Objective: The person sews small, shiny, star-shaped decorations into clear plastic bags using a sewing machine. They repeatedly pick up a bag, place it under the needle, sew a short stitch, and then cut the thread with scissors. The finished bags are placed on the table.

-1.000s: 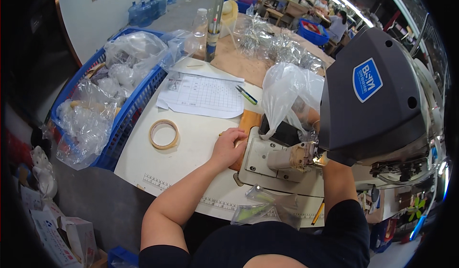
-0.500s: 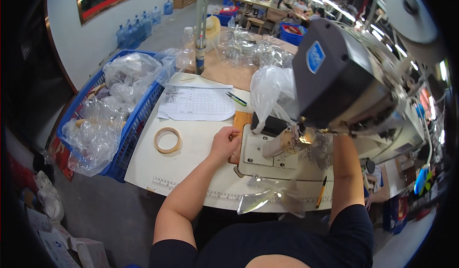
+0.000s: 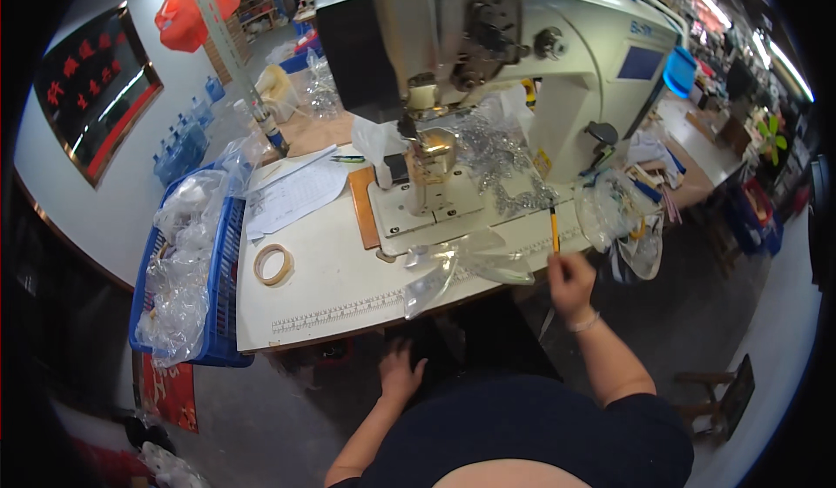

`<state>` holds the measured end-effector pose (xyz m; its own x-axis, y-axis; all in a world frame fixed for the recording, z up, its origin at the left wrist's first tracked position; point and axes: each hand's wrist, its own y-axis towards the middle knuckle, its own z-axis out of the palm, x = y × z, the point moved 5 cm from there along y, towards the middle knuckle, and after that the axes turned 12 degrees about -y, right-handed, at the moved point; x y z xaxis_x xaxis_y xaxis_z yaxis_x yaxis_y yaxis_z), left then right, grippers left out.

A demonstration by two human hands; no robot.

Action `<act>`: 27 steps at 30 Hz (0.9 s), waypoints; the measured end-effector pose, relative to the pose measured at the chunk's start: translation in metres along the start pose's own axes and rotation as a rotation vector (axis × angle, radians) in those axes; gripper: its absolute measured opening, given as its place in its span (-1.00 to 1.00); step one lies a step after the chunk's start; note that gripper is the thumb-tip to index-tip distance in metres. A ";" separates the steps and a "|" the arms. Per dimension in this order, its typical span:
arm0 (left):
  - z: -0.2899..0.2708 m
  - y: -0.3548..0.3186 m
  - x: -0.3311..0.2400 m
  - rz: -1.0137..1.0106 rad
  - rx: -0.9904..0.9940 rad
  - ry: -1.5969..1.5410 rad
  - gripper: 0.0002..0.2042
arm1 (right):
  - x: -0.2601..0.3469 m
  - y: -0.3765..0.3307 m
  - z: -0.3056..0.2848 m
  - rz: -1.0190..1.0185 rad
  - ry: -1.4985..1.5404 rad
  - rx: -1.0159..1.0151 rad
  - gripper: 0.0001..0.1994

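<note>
White worktable [image 3: 322,288] edge: right hand [image 3: 570,283] fingers pinch a slim yellow-black pencil [image 3: 553,229]; left hand [image 3: 399,373] open.

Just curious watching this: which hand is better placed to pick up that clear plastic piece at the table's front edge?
Probably the right hand: it is raised at the table edge beside the clear plastic piece. The left hand is low, under the table edge.

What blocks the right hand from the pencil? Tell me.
Nothing visible. The right hand is at the table edge, just below the pencil's lower end, with no object between them.
</note>
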<state>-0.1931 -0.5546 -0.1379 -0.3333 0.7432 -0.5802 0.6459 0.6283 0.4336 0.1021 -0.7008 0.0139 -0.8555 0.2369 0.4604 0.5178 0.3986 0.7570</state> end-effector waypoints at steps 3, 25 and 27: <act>0.004 -0.021 0.028 -0.233 -0.020 -0.052 -0.81 | -0.015 -0.129 -0.004 0.084 -0.221 0.534 -0.79; -0.058 0.085 -0.108 0.096 0.254 -0.499 -0.86 | -0.056 0.050 0.021 -0.591 -0.291 0.502 -0.87; -0.065 0.129 -0.101 0.075 0.119 -0.451 -0.90 | -0.061 0.055 0.025 -0.542 -0.394 0.543 -0.87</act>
<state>-0.1209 -0.5341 0.0215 0.0324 0.5948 -0.8032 0.7396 0.5262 0.4196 0.1828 -0.6714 0.0161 -0.9750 0.1416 -0.1714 0.0496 0.8901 0.4531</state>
